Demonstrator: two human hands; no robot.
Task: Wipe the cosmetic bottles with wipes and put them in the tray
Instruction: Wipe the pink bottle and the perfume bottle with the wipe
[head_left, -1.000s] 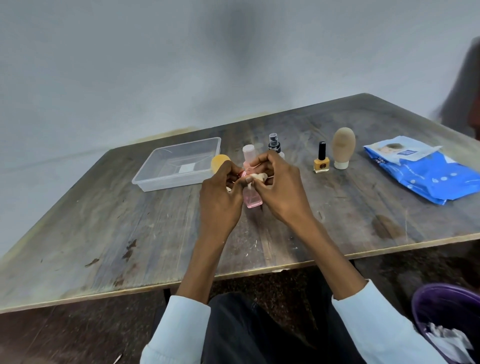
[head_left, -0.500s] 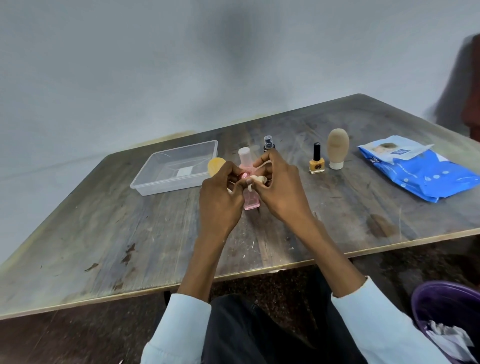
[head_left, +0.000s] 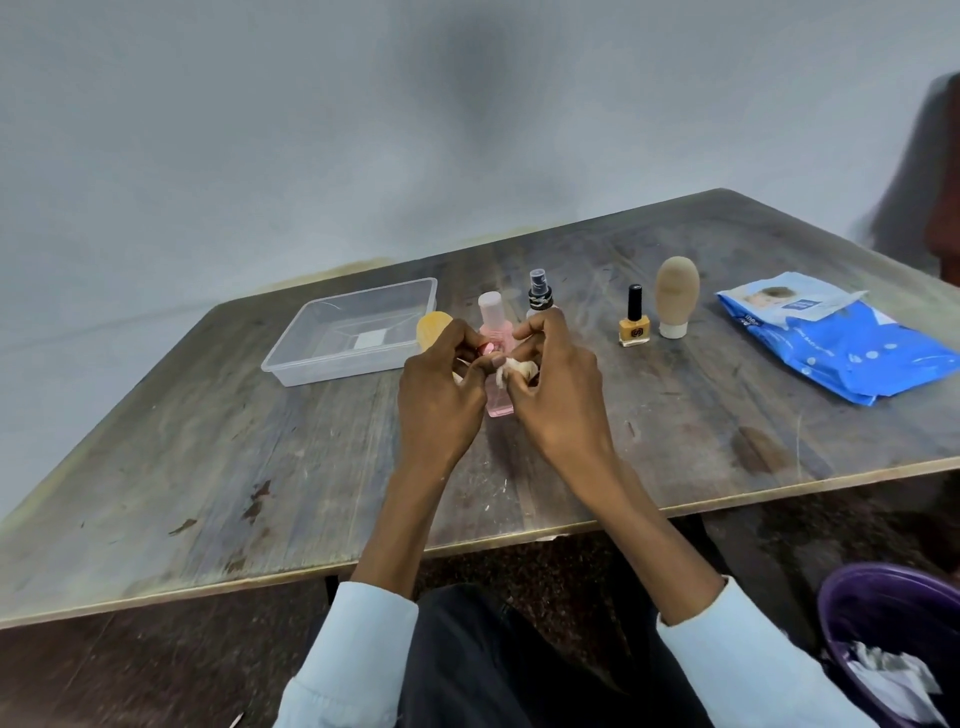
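Here, tray (head_left: 291, 358) holds no bottles; hands (head_left: 498, 382) together, pinching wipe (head_left: 514, 370).

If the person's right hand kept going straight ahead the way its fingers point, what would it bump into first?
Probably the pink bottle, which stands just beyond the right hand and its crumpled wipe. The fingers point forward and to the left, toward that bottle and the left hand. Depth is hard to judge from this single view.

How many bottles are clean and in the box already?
None yet: the tray holds no bottles. The left hand holds a small item while the right hand rubs it with a wipe. The yellow polish and beige tube wait.
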